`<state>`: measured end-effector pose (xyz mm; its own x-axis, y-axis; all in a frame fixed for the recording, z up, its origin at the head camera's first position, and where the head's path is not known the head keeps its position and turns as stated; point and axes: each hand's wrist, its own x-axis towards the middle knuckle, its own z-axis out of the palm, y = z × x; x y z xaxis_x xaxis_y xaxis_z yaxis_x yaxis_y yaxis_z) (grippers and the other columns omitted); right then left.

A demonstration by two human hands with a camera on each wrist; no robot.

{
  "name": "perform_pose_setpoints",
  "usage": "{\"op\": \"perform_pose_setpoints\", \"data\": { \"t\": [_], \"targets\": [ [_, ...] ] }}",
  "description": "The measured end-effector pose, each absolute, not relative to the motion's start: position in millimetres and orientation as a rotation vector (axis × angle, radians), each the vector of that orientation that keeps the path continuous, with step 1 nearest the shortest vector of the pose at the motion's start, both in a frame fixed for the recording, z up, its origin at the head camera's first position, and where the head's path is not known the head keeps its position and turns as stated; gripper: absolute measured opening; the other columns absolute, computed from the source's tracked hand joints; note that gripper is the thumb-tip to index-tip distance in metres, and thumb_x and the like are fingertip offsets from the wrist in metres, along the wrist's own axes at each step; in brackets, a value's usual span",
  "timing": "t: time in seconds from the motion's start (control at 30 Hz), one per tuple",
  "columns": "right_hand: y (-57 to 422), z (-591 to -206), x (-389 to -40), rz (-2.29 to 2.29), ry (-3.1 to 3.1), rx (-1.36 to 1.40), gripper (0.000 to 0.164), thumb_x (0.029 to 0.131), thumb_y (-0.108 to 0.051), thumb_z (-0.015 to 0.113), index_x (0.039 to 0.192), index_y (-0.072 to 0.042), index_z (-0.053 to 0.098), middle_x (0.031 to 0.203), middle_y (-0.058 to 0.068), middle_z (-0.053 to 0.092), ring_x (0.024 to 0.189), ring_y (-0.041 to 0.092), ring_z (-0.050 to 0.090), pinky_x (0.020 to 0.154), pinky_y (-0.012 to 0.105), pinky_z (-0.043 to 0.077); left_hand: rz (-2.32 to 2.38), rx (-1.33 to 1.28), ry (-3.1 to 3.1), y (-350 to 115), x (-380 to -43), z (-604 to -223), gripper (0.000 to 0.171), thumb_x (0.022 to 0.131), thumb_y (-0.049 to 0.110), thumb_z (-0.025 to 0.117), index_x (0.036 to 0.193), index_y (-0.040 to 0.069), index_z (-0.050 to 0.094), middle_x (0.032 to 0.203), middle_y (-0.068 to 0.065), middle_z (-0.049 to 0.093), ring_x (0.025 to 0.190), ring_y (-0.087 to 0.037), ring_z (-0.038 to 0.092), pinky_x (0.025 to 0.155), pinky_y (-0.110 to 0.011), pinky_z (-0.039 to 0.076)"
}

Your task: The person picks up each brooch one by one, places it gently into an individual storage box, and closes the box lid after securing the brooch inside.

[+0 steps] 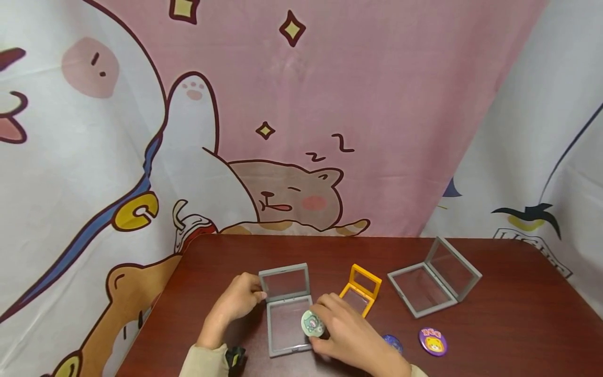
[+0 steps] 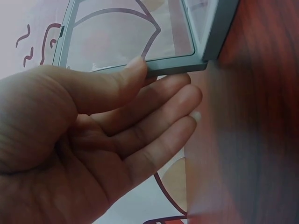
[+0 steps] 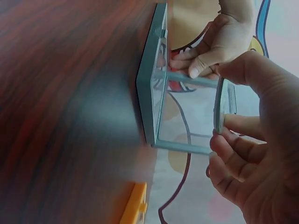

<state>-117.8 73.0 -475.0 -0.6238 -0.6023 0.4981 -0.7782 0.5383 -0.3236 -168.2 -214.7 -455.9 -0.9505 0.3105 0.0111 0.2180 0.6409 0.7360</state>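
A grey hinged display case (image 1: 270, 329) with clear film panels lies opened on the table, its lid tilted up at the back. My left hand (image 1: 239, 299) pinches the lid's left edge between thumb and fingers; in the left wrist view the thumb (image 2: 135, 74) presses on the grey frame. Between thumb and fingertips, my right hand (image 1: 346, 332) holds a round pale green badge (image 1: 313, 323) with a small cartoon figure, above the right part of the case's base. The right wrist view shows that badge (image 3: 219, 105) edge-on.
A small yellow hinged case (image 1: 371, 306) stands open behind the right hand. Farther right is a second opened grey case (image 1: 421, 312). A purple badge (image 1: 433, 342) with a yellow bear and a blue badge (image 1: 393, 343), partly hidden by the right arm, lie near the front.
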Motion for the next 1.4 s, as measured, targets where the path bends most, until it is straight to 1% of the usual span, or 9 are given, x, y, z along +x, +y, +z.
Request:
{"op": "perform_pose_setpoints", "data": {
  "t": [0.17, 0.43, 0.57, 0.73, 0.83, 1.03, 1.27, 1.37, 1.4],
  "targets": [
    [63, -474, -120, 0.804, -2.515, 1.141, 0.041, 0.080, -0.024, 0.086, 0.115, -0.007, 0.073, 0.106, -0.004, 0.062, 0.094, 0.006, 0.051, 0.076, 0.017, 0.048, 1.182, 0.444, 2.758, -213, -169, -456, 0.010, 0.092, -0.008, 0.071, 0.090, 0.001, 0.075, 0.091, -0.011, 0.077, 0.082, -0.016, 0.069, 0.070, -0.037, 0.056],
    [48, -479, -128, 0.798, -2.613, 1.201, 0.038, 0.085, -0.024, 0.084, 0.117, -0.006, 0.073, 0.105, -0.004, 0.061, 0.094, 0.007, 0.050, 0.077, 0.017, 0.047, 1.144, 0.438, 2.806, -210, -171, -458, 0.009, 0.093, -0.008, 0.071, 0.090, 0.001, 0.074, 0.085, -0.006, 0.075, 0.073, -0.013, 0.064, 0.063, -0.032, 0.051],
    [39, -480, -131, 0.753, -2.645, 1.221, 0.037, 0.087, -0.025, 0.083, 0.116, -0.006, 0.073, 0.106, -0.004, 0.061, 0.095, 0.008, 0.051, 0.078, 0.019, 0.047, 1.135, 0.446, 2.828, -209, -172, -459, 0.009, 0.091, -0.009, 0.072, 0.089, 0.000, 0.074, 0.082, -0.006, 0.075, 0.071, -0.012, 0.062, 0.061, -0.030, 0.050],
    [30, -485, -135, 0.648, -2.641, 1.244, 0.035, 0.085, -0.026, 0.082, 0.111, -0.004, 0.074, 0.102, -0.004, 0.060, 0.093, 0.008, 0.052, 0.080, 0.022, 0.048, 1.122, 0.432, 2.837, -208, -172, -459, 0.009, 0.092, -0.007, 0.073, 0.090, 0.002, 0.075, 0.083, -0.003, 0.075, 0.071, -0.011, 0.060, 0.063, -0.030, 0.050],
    [27, -487, -137, 0.605, -2.634, 1.255, 0.033, 0.084, -0.026, 0.082, 0.107, -0.005, 0.074, 0.099, -0.004, 0.059, 0.091, 0.008, 0.051, 0.078, 0.022, 0.048, 1.113, 0.431, 2.843, -207, -172, -458, 0.010, 0.092, -0.006, 0.073, 0.088, 0.003, 0.075, 0.082, -0.002, 0.074, 0.069, -0.010, 0.058, 0.062, -0.029, 0.048],
    [25, -489, -139, 0.546, -2.654, 1.260, 0.029, 0.086, -0.027, 0.082, 0.103, -0.006, 0.074, 0.096, -0.004, 0.058, 0.087, 0.008, 0.050, 0.075, 0.024, 0.048, 1.134, 0.437, 2.827, -205, -171, -457, 0.010, 0.092, -0.007, 0.072, 0.087, 0.002, 0.074, 0.080, -0.003, 0.072, 0.065, -0.011, 0.053, 0.059, -0.028, 0.044],
    [22, -489, -141, 0.492, -2.663, 1.295, 0.030, 0.086, -0.026, 0.084, 0.105, -0.005, 0.075, 0.096, -0.002, 0.063, 0.089, 0.010, 0.055, 0.079, 0.027, 0.051, 1.113, 0.420, 2.843, -205, -172, -458, 0.018, 0.093, -0.006, 0.072, 0.079, 0.005, 0.068, 0.068, 0.003, 0.060, 0.059, -0.008, 0.044, 0.054, -0.025, 0.037],
    [21, -489, -141, 0.479, -2.673, 1.309, 0.030, 0.087, -0.027, 0.084, 0.106, -0.005, 0.075, 0.098, -0.002, 0.064, 0.091, 0.010, 0.055, 0.081, 0.026, 0.051, 1.109, 0.411, 2.843, -205, -172, -459, 0.022, 0.093, -0.006, 0.072, 0.076, 0.006, 0.065, 0.064, 0.006, 0.053, 0.057, -0.008, 0.042, 0.052, -0.024, 0.035],
    [21, -489, -141, 0.476, -2.675, 1.312, 0.030, 0.087, -0.028, 0.084, 0.106, -0.006, 0.075, 0.099, -0.002, 0.064, 0.091, 0.010, 0.055, 0.082, 0.027, 0.051, 1.109, 0.408, 2.842, -205, -172, -459, 0.022, 0.093, -0.006, 0.072, 0.076, 0.006, 0.065, 0.065, 0.006, 0.054, 0.057, -0.008, 0.042, 0.052, -0.024, 0.035]
  ]
}}
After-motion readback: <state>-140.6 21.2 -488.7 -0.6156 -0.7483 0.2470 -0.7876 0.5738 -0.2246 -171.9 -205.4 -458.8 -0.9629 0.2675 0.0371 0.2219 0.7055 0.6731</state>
